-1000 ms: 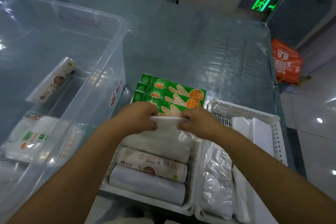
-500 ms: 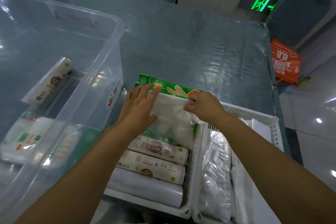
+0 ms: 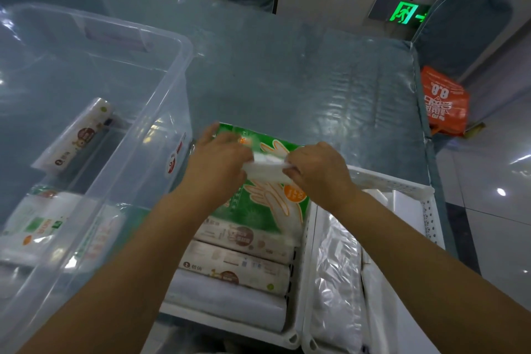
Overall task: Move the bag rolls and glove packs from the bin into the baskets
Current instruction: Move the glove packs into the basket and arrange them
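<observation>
The clear bin [image 3: 94,129] on the counter [image 3: 301,89] holds a bag roll [image 3: 77,135] and glove packs [image 3: 57,227]. Beside it, the left white basket [image 3: 230,327] holds printed rolls [image 3: 238,264] and a green glove pack [image 3: 258,204] showing orange hands; its writing is unreadable. Above it, the left hand [image 3: 218,164] and right hand [image 3: 319,172] pinch a white pack [image 3: 267,167], fingers [image 3: 290,172] curled around its ends.

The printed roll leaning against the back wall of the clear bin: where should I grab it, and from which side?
Take the printed roll around its middle, fingers across its narrow width, reaching down through the open top of the clear bin. It leans tilted with its upper end free, so the long sides look reachable from above.
</observation>
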